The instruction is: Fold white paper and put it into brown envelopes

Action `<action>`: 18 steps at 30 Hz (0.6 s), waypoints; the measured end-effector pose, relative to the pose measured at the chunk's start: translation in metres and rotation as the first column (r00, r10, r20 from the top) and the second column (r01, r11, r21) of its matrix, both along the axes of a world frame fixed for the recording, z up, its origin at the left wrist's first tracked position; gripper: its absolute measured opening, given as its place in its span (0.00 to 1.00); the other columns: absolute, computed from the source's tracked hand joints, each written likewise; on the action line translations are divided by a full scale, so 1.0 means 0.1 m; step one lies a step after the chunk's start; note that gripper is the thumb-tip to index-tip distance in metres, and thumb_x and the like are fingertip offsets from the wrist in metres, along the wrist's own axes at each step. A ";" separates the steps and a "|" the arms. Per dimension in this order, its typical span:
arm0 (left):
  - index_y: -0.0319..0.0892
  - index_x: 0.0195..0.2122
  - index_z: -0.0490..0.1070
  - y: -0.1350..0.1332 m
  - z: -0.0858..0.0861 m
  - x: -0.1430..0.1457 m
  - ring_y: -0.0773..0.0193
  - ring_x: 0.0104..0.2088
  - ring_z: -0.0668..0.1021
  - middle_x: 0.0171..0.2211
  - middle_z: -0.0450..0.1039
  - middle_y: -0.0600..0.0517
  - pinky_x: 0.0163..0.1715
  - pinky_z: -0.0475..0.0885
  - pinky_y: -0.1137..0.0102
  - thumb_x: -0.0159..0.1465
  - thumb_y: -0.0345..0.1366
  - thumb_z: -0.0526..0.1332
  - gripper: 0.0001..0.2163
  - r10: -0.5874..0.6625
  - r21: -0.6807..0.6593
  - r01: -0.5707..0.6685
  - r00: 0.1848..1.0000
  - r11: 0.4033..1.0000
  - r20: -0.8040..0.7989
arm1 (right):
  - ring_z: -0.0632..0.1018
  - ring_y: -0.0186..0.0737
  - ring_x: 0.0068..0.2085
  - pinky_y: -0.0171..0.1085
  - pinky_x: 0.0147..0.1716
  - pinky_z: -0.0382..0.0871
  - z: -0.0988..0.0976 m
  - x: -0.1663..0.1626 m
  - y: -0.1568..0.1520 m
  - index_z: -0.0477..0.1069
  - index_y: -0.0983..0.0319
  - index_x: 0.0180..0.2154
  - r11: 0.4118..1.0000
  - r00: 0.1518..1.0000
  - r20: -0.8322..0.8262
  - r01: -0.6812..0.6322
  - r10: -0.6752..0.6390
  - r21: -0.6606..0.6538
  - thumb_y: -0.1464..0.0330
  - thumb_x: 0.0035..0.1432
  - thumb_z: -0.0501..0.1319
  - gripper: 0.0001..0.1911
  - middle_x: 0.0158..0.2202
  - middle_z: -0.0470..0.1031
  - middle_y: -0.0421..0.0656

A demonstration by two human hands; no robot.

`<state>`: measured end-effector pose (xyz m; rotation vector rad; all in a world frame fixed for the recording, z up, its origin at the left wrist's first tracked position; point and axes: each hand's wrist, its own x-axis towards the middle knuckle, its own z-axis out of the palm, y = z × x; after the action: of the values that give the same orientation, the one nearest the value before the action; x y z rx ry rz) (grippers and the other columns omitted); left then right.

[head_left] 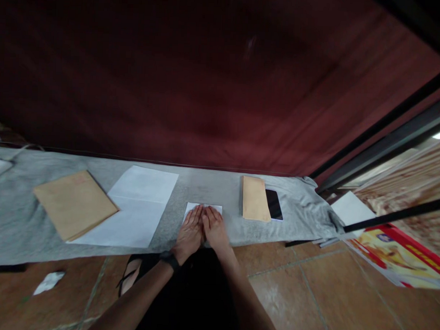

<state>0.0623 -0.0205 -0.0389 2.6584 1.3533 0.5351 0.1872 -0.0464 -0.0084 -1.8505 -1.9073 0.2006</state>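
Both hands lie flat side by side on a small folded white paper (189, 208) at the middle of the cloth-covered table. My left hand (191, 230), with a dark band at the wrist, presses on the paper's left part, fingers stretched out. My right hand (215, 228) rests on its right part, fingers also extended, touching the left hand. Most of the paper is hidden under them. Left of the hands lies a larger white sheet (141, 205) with a crease across it. A stack of brown envelopes (74, 203) overlaps that sheet's lower left corner.
To the right, smaller brown envelopes (255, 199) partly cover a dark phone (274, 204). Grey cloth (301, 211) drapes the table. A dark red curtain (208, 87) hangs behind. Black bars (395, 214) and a colourful box (400, 255) stand right. Crumpled paper (49, 282) lies on the tiled floor.
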 end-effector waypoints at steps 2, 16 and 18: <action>0.30 0.67 0.57 0.01 -0.02 -0.02 0.53 0.70 0.54 0.68 0.54 0.37 0.67 0.53 0.54 0.65 0.28 0.45 0.28 0.012 0.003 -0.012 1.000 1.000 0.002 | 0.65 0.43 0.65 0.46 0.65 0.55 -0.07 -0.03 0.03 0.62 0.63 0.64 0.999 0.999 0.035 -0.033 0.033 -0.014 0.65 0.72 0.47 0.23 0.64 0.67 0.49; 0.28 0.68 0.54 0.08 0.00 -0.25 0.50 0.69 0.56 0.68 0.55 0.35 0.68 0.51 0.53 0.69 0.41 0.46 0.29 0.198 -0.045 -0.195 0.978 0.980 0.070 | 0.60 0.49 0.68 0.50 0.66 0.52 -0.28 0.23 -0.06 0.53 0.66 0.68 0.998 0.979 0.196 0.059 -0.058 0.002 0.61 0.71 0.50 0.29 0.68 0.58 0.53; 0.28 0.68 0.54 0.08 0.00 -0.26 0.50 0.70 0.56 0.68 0.55 0.36 0.68 0.51 0.52 0.69 0.41 0.46 0.30 0.205 -0.053 -0.201 0.976 0.978 0.074 | 0.61 0.49 0.68 0.51 0.65 0.52 -0.28 0.28 -0.09 0.54 0.65 0.68 0.998 0.978 0.199 0.066 -0.066 0.006 0.62 0.71 0.49 0.28 0.68 0.59 0.53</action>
<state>0.0363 -0.0122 -0.0389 2.4499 1.6035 0.6160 0.2154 -0.0553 -0.0363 -1.9964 -1.9707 -0.0067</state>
